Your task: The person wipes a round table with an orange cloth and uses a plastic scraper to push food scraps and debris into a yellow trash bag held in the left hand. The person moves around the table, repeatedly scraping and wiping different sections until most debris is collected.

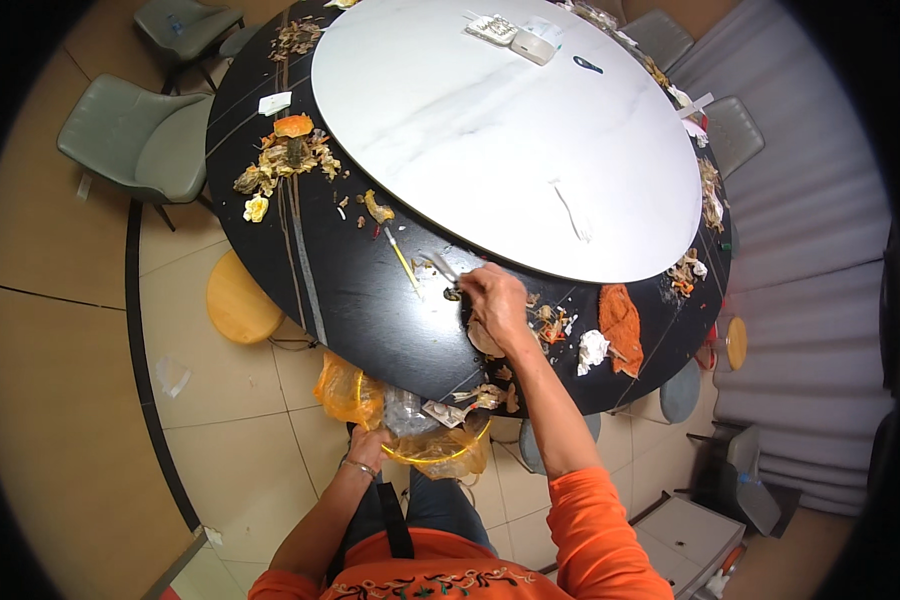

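My left hand [367, 448] grips the yellow rim of a waste bin [461, 454] lined with an orange plastic bag, held against the table's near edge. Clear plastic [405, 411] and a printed wrapper [444, 413] are at its mouth. Over the black tabletop [375, 315], my right hand [497, 304] has its fingers closed on a blurred pale-grey utensil [441, 266], whose exact kind I cannot tell. A small dark scrap [451, 294] is beside the fingers. Partly hidden below the palm is a pale brown rounded thing [484, 339]. Shells and food scraps [487, 395] lie at the edge above the bin.
A white turntable [450, 150] covers the table's middle, with a white plastic fork [570, 210] on it. Nearby are an orange cloth [620, 330], crumpled tissue [592, 351], a yellow stick [403, 259] and a scrap heap [289, 161]. Chairs [139, 139] and a stool [244, 295] surround the table.
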{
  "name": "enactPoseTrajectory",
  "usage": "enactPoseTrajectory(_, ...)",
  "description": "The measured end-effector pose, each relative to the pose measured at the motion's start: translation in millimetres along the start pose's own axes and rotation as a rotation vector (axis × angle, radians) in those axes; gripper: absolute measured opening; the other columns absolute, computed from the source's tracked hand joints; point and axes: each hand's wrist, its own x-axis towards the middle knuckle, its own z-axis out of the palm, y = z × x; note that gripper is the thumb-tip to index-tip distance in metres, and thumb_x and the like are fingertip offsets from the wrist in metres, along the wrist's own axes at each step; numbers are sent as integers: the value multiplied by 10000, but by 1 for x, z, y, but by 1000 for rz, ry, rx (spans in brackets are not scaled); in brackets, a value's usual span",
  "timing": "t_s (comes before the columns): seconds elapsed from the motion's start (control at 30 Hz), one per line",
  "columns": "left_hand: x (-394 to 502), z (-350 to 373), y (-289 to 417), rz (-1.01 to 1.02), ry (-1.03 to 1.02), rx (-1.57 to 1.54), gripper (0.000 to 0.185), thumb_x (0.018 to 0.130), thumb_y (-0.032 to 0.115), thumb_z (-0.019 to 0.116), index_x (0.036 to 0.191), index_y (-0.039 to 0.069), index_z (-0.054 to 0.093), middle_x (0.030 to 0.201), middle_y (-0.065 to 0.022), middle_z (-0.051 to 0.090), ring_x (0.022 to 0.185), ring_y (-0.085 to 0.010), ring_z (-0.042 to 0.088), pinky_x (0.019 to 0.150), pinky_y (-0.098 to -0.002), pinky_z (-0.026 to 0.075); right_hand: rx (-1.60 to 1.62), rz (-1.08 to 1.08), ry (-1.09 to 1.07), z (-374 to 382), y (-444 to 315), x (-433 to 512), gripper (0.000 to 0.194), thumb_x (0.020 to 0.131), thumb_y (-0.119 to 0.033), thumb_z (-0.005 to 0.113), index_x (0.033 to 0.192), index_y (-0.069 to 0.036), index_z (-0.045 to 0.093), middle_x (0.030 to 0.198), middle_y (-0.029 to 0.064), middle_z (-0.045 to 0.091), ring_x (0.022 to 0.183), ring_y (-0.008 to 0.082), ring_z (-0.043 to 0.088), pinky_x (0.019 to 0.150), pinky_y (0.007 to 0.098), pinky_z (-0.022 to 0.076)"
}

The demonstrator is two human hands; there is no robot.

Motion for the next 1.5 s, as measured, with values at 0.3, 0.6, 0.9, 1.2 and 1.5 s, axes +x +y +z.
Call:
enactPoseTrajectory(0.3, 2, -4, 5, -65, 2, 87, 676, 694, -125, 452, 1347, 30, 380, 1194, -140, 541, 1051, -346, 598, 771, -520, 574, -373, -271, 125, -30, 20, -9, 84, 708, -7, 603, 784, -43, 597, 730, 106, 532, 716, 288, 593, 598, 392, 480)
enactPoseTrajectory(0.6, 2, -3, 8, 1, 133, 25, 466, 681, -103, 494, 1139, -16, 487, 934, -111, 583, 756, -245, 626, 515, -376, 539, -30, -193, 93, -60, 14, -29, 32, 785, -39, 671, 761, -49, 652, 704, 94, 566, 590, 234, 581, 544, 356, 476)
enactPoseTrajectory(0.9, 4, -3, 12, 72, 37, 6, 528, 664, -124, 487, 1182, -25, 477, 989, -131, 588, 824, -288, 637, 638, -438, 581, -619, 17, 435, -156, 126, -93, 101, 827, -78, 635, 923, -43, 632, 1033, 122, 637, 999, 292, 548, 845, 371, 470)
enactPoseTrajectory(1.2, 2, 22, 0, -15, -55, 98, 670, 654, -150, 448, 1298, 34, 413, 1060, -106, 558, 942, -298, 625, 726, -499, 584, -269, 388, 479, -110, 192, -109, 169, 885, -208, 588, 948, -51, 584, 1212, 120, 576, 1126, 312, 491, 934, 452, 354)
enactPoseTrajectory(1.5, 5, 41, -10, -148, -67, 187, 618, 657, -135, 476, 1263, -24, 430, 1048, -155, 586, 886, -337, 653, 670, -483, 593, -186, 369, 545, -54, 110, -111, 98, 824, -189, 641, 863, -122, 581, 1186, 29, 600, 1089, 259, 485, 844, 440, 331)
